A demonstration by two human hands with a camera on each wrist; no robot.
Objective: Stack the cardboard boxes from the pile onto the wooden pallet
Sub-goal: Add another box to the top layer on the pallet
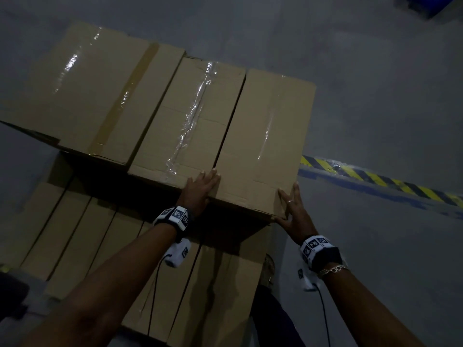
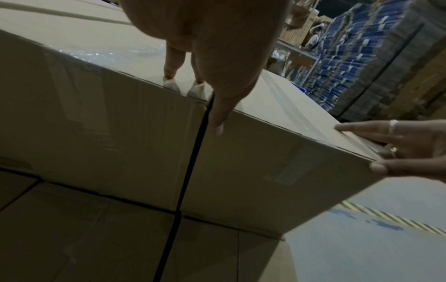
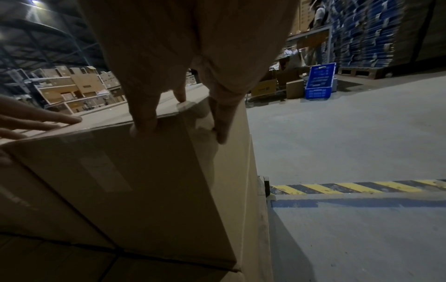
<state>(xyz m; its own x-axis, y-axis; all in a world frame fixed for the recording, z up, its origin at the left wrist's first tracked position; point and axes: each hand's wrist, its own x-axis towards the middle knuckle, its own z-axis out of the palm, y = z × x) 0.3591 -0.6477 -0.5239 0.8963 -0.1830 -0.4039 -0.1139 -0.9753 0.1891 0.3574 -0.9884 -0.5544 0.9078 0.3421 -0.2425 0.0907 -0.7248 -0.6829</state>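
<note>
Three taped cardboard boxes form the top layer of a stack. The rightmost box sits tight against the middle box. My left hand lies flat on the near edge, over the seam between those two boxes, with straight fingers and the thumb down the front face. My right hand is spread over the rightmost box's near right corner, fingers on top and on the side, thumb on the front face. The pallet is not in sight.
A larger box stands at the far left of the top layer. A lower layer of boxes juts out toward me. Grey floor with a yellow-black hazard stripe lies to the right. A blue crate and wrapped blue stacks stand far off.
</note>
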